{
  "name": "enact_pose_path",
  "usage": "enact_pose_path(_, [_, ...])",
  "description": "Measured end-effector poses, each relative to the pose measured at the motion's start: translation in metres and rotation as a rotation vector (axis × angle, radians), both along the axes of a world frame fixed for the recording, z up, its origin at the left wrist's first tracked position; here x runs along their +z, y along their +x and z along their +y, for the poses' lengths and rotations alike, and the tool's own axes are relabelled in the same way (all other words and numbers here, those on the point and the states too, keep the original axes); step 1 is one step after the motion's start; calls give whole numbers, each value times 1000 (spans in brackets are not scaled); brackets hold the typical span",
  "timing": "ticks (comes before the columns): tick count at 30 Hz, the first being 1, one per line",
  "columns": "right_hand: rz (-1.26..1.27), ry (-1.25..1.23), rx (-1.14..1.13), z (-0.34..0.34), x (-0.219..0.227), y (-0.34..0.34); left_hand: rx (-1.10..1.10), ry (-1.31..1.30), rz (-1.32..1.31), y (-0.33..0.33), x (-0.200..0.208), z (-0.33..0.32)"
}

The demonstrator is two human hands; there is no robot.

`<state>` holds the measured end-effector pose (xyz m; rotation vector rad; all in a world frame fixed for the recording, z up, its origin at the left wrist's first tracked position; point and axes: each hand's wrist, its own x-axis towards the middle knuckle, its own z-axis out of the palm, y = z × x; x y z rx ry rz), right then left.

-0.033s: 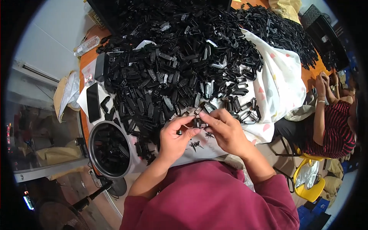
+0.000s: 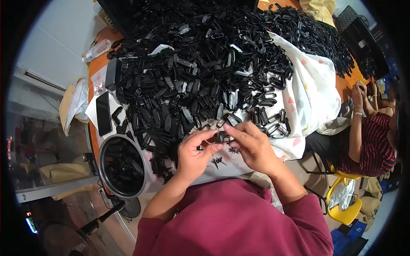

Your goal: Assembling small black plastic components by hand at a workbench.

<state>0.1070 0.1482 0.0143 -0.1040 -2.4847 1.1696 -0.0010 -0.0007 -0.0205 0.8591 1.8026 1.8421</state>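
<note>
Near the table's front edge, my left hand (image 2: 194, 155) and my right hand (image 2: 254, 149) meet over a small black plastic part (image 2: 221, 138). Both hands are closed on it, thumbs and fingertips pinching it from opposite sides. Fingers cover some of the part, so its exact kind does not show. Just below the fingertips lie a few tiny black spiky pieces (image 2: 219, 161) on a pale surface. A big heap of black plastic pieces (image 2: 192, 85), long and clip-like, spreads out beyond both hands.
Left of the hands are a round dark bowl (image 2: 143, 170) of black pieces, a phone (image 2: 103, 114) and a plastic bottle (image 2: 97, 51). White patterned cloth (image 2: 314, 89) lies to the right. Another person in a striped top (image 2: 371, 145) sits far right, near a yellow chair (image 2: 348, 209).
The small black part has turned slightly between my fingertips. My right hand's fingers have shifted a little; my left hand is nearly still.
</note>
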Motion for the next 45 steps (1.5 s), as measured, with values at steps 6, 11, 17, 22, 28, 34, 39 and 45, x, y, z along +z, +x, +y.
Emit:
enact_pose_path(6, [75, 66, -54, -4, 6, 4, -27, -36, 177, -5, 18, -4])
enact_pose_path(11, [8, 208, -23, -6, -3, 13, -106, -219, 849, -13, 24, -7])
enact_pose_path(17, [182, 22, -185, -28, -11, 9, -107, 159, -202, 10, 8, 1])
enact_pose_path(22, [-173, -861, -226, -40, -26, 18, -111, 107, -534, 22, 5, -3])
enact_pose_path(28, [-293, -716, -227, -31, -30, 15, -163, 213, -853, 15, -15, -8])
enact_pose_path(34, [-271, 296, -396, 30, -46, -14, 75, -330, 354, -9, -22, 6])
enact_pose_path(39, [-426, 394, -307, 35, -49, -29, -115, -653, 952, -2, -25, 30])
enact_pose_path(45, [-142, 112, -374, 19, -33, -19, -138, -708, 878, -12, -33, 16])
